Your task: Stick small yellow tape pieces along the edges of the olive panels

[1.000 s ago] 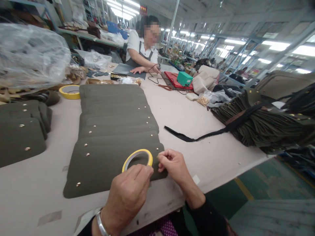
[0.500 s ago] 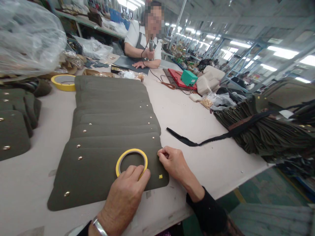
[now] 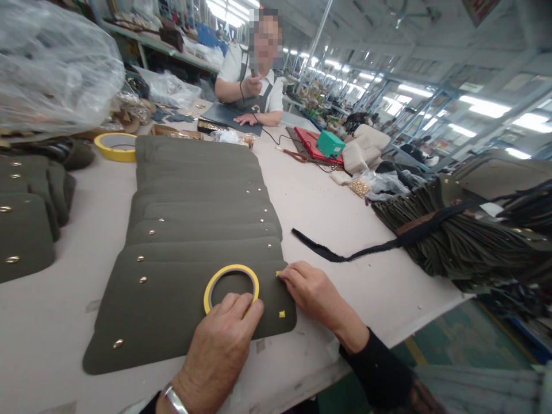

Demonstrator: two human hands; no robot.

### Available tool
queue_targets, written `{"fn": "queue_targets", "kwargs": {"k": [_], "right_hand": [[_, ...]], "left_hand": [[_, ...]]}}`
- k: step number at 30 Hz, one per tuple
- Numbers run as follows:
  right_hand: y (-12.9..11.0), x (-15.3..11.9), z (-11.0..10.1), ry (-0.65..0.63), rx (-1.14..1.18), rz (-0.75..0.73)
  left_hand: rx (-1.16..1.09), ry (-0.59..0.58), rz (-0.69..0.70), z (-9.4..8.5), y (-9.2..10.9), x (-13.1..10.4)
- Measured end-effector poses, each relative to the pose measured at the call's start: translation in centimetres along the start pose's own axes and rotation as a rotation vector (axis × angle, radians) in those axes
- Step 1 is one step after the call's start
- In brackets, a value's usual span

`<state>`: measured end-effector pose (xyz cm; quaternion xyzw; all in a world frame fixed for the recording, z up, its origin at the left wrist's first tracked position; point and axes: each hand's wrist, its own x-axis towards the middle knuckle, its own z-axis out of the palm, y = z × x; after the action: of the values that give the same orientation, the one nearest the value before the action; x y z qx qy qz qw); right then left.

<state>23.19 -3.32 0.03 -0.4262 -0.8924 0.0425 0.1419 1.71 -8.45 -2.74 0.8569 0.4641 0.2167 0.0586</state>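
My left hand (image 3: 224, 339) is closed around the near side of a roll of yellow tape (image 3: 207, 293), held over the nearest olive-green panel (image 3: 172, 310). At that panel's right edge, my right hand (image 3: 313, 293) pinches a small piece of yellow tape (image 3: 278, 274) against the surface. A second yellow tape piece (image 3: 282, 314) sticks to the panel nearer its front right corner. Gold metal studs (image 3: 118, 344) dot the left side of the panels. Several such panels lie overlapped in a column running away from me.
Another yellow tape roll (image 3: 115, 154) lies at the far left, above more studded panels (image 3: 26, 236). A black strip (image 3: 319, 246) runs right to a large stack of panels (image 3: 414, 230). Across the table a co-worker (image 3: 248, 92) holds a corded tool near a green box (image 3: 330, 144).
My right hand's fingertips have drawn slightly back to the right, so the yellow tape piece under them shows more. My left hand and the roll stay nearly in place.
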Motion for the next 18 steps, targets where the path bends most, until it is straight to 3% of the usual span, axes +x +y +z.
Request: {"fn": "queue_targets", "kwargs": {"k": [3,11,14,18], "right_hand": [[-0.6,1.1,0.1,-0.110,-0.081,0.024],[-1.2,4.4,-0.6,-0.286,0.063,0.449],[-1.4,4.0,-1.2,-0.269,0.112,0.484],[-2.5,2.0,-2.3,-0.317,0.122,0.388]], "left_hand": [[-0.006,-0.006,-0.001,0.1,0.0,0.0],[0.001,0.006,-0.019,0.2,0.2,0.2],[-0.023,0.106,0.004,-0.4,0.0,0.2],[-0.128,0.293,0.026,-2.1,-0.7,-0.4]]}}
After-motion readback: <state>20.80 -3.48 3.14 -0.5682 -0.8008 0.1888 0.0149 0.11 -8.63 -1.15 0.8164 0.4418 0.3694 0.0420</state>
